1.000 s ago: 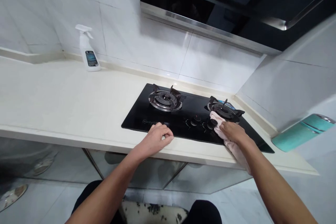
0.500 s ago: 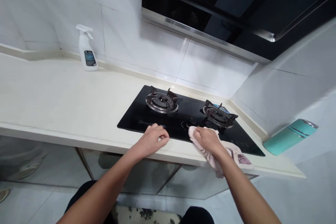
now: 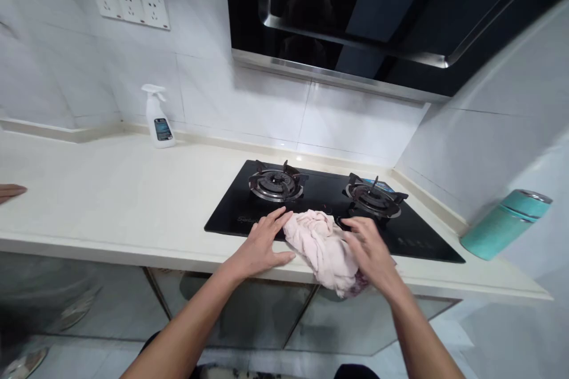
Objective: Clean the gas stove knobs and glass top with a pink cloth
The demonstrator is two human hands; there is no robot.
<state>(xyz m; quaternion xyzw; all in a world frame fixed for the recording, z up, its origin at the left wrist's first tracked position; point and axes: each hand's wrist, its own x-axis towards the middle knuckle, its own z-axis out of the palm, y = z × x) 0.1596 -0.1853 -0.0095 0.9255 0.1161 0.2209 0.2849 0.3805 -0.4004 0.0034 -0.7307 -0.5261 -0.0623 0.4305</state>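
Note:
A crumpled pale pink cloth [image 3: 323, 249] lies across the front edge of the black gas stove [image 3: 320, 192], its patterned lower part hanging over the counter edge. On its left side, my left hand [image 3: 263, 243] is open, thumb apart, with fingertips at the cloth's edge. My right hand [image 3: 371, 253] is also open, fingers bent and spread along the cloth's right side near the knobs. Part of the cloth is hidden behind my right hand. Two burners, a left burner [image 3: 275, 182] and a right burner [image 3: 374, 198], stand behind my hands.
A white spray bottle [image 3: 160, 124] stands upright by the back wall. At the counter's right end is a turquoise flask [image 3: 504, 225]. The black range hood [image 3: 338, 18] overhangs the stove. Another person's hand [image 3: 11, 191] rests at the counter's far left.
My right hand has loosened its closed hold on the cloth. The cloth is now bunched between both hands. My left hand has opened from a loose curl. Another person's hand has come into view.

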